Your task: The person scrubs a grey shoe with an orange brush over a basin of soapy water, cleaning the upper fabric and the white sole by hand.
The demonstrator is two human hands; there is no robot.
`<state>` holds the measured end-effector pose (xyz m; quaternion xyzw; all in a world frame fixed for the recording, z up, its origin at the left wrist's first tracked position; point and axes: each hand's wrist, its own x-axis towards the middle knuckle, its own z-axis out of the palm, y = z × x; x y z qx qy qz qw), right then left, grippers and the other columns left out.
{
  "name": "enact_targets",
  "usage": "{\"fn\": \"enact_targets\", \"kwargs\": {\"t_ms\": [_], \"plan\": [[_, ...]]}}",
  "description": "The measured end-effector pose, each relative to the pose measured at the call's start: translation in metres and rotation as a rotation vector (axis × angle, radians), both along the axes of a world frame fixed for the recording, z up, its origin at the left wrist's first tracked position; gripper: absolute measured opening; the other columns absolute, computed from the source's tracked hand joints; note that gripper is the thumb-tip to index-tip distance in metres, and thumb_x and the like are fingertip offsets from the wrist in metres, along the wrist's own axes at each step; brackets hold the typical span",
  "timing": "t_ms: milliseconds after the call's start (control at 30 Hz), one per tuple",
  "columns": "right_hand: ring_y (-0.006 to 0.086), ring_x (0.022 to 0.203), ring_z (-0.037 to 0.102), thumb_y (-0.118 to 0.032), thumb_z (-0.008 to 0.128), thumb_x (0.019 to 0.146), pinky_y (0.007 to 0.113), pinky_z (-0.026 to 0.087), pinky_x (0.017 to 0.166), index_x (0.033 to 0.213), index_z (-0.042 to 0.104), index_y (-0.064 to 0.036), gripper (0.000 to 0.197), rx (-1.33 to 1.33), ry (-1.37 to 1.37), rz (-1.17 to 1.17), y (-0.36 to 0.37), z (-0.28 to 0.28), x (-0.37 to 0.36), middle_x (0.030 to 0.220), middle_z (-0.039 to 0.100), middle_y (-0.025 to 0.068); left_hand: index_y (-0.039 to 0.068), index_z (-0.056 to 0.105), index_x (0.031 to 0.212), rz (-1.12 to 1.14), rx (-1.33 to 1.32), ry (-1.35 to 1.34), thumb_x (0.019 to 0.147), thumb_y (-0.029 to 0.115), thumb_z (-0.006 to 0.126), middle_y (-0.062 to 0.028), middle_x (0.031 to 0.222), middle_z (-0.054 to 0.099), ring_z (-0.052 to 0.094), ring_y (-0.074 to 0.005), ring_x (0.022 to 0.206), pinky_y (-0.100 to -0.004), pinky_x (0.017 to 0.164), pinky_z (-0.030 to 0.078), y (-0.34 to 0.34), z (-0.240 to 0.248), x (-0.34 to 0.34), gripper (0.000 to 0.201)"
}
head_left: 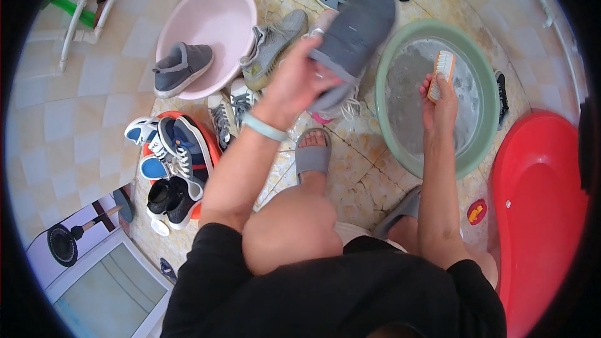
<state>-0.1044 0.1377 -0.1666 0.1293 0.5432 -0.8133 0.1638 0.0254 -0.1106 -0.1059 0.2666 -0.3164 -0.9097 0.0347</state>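
Head view: left hand [299, 81] grips a grey slip-on shoe [352, 37], sole up, beside the green basin's [494, 112] left rim; right hand [440, 103] clasps a scrubbing brush [441, 74] over the basin's soapy water.
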Motion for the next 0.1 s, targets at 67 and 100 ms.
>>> {"fn": "enact_targets", "kwargs": {"t_ms": [67,100], "plan": [[0.0151,0.075,0.058,-0.017,0.060,0.091,0.029,0.051,0.065,0.111,0.052,-0.0003,0.027,0.015,-0.001,-0.005,0.005,-0.002,-0.002,0.089,0.060,0.0087,0.009,0.057,0.111,0.095,-0.023,-0.069,0.092,0.033,0.055,-0.0117,0.109,0.064,0.061,-0.0252,0.101,-0.0447,0.094,0.047,-0.035,0.001,0.020,0.031],[0.0151,0.075,0.058,-0.017,0.060,0.091,0.029,0.051,0.065,0.111,0.052,-0.0003,0.027,0.014,-0.005,-0.004,0.005,-0.003,-0.001,0.089,0.060,0.0087,0.009,0.056,0.114,0.119,-0.044,-0.088,0.093,0.035,0.053,-0.0123,0.112,0.064,0.060,-0.0261,0.104,-0.0457,0.100,0.043,-0.048,0.004,0.032,0.034]]}}
